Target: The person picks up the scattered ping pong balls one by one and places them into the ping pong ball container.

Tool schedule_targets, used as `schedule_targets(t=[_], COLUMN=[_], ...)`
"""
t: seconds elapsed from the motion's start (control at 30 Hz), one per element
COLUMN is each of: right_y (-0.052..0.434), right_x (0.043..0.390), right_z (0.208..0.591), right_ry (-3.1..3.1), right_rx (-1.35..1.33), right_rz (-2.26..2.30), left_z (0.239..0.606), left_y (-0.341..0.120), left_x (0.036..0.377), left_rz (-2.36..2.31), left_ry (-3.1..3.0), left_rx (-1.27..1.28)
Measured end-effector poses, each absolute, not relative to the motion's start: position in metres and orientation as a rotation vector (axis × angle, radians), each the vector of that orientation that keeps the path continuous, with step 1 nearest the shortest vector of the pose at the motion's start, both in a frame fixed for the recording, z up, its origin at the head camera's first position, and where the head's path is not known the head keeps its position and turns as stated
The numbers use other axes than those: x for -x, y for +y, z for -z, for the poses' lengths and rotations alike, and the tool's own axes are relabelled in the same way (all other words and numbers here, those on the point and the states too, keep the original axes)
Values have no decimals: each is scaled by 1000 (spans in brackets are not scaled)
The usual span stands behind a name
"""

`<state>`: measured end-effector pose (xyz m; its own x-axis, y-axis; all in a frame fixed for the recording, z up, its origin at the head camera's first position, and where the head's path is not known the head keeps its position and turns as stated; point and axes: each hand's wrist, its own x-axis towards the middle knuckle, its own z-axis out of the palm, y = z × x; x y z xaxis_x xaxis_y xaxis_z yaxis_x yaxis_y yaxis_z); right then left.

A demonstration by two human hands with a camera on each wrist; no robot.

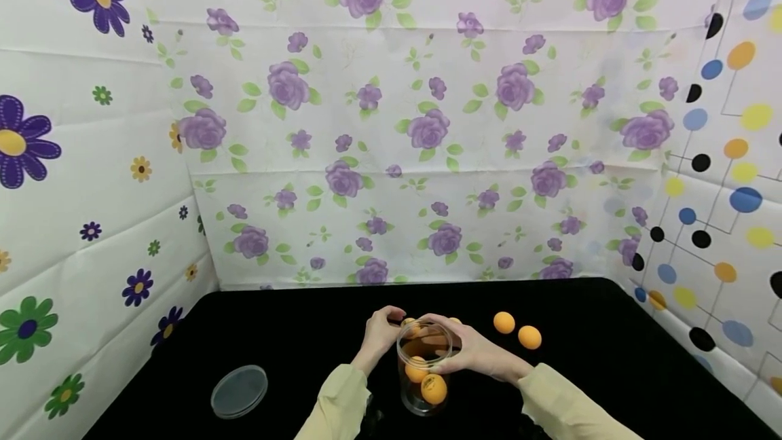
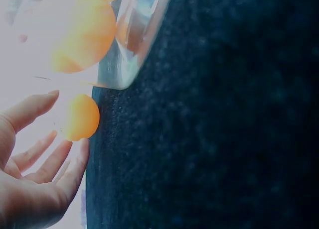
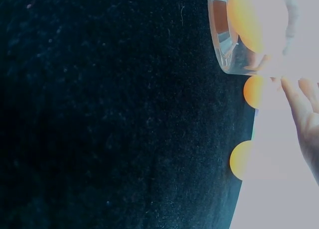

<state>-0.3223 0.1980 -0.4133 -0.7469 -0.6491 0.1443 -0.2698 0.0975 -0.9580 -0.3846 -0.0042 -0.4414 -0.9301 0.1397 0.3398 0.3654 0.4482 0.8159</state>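
Note:
A clear plastic jar stands upright on the black table, its mouth uncovered. Inside it lie orange ping-pong balls, at least two. My right hand grips the jar near its rim, thumb on the near side and fingers round the far side. Just behind the jar, my left hand reaches to another ping-pong ball. In the left wrist view its fingertips are right at the underside of that ball, with the thumb spread apart. Glare washes out part of my right hand in the right wrist view.
Two loose ping-pong balls, one farther back and one nearer, lie right of the jar. Another ball peeks out behind my right hand. A round translucent lid lies at the left. Patterned cloth walls enclose the table.

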Motion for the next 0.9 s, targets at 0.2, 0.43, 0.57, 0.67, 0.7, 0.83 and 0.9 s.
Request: schedule_targets(t=[0.2, 0.43, 0.57, 0.67, 0.7, 0.83, 0.9], right_y=[196, 197, 197, 198, 198, 198, 199], right_x=[323, 322, 320, 319, 319, 320, 321], right_z=[415, 413, 412, 411, 411, 412, 413], right_ry=[2072, 2056, 2052, 2052, 2052, 2054, 2061], right_rx=[951, 922, 896, 884, 883, 889, 899], right_rz=[1681, 1697, 1696, 1696, 1695, 1689, 1685], left_z=[446, 446, 445, 446, 446, 447, 447], left_y=[-5, -4, -3, -2, -2, -1, -1], left_x=[386, 387, 387, 386, 386, 387, 387], left_rz=[1451, 1445, 1456, 1464, 1467, 1462, 1459], left_ry=[-2477, -2490, -2516, -2529, -2533, -2542, -2544], left_rx=[438, 419, 396, 392, 388, 397, 407])
